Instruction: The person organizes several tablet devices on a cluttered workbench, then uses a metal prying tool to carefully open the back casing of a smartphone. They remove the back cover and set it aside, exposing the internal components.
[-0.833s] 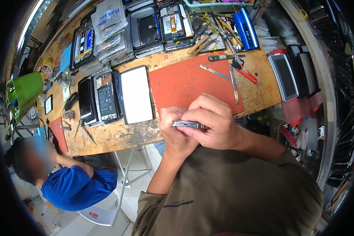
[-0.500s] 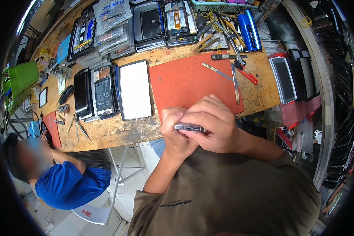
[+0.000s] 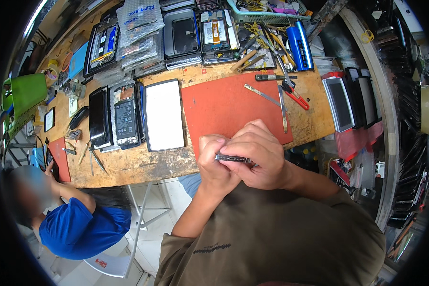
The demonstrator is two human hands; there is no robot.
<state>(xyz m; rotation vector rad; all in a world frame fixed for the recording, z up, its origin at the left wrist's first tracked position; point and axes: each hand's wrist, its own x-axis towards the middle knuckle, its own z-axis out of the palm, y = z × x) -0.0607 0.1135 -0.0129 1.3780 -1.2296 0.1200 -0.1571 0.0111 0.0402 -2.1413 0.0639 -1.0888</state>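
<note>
A dark smartphone is held between my two hands, just off the near edge of the red mat. Its narrow end, with the charging port, faces up toward me; the rest of its body is hidden by my fingers. My left hand closes round its left side. From the right, my right hand wraps over it, fingers bent across the far side. Beyond the hands, two thin metal strips lie on the mat's right part, near a red-handled cutting tool and a black-handled blade.
Left of the mat lie a white panel and an opened phone with its battery. Opened tablets, bubble-wrapped packs and a blue cylinder line the back. A person in blue sits at the left.
The phone's end looks slightly more tilted in my hands, the right side lower. My grip stays the same. The whole view has shifted a little, and the person at the left leans lower.
</note>
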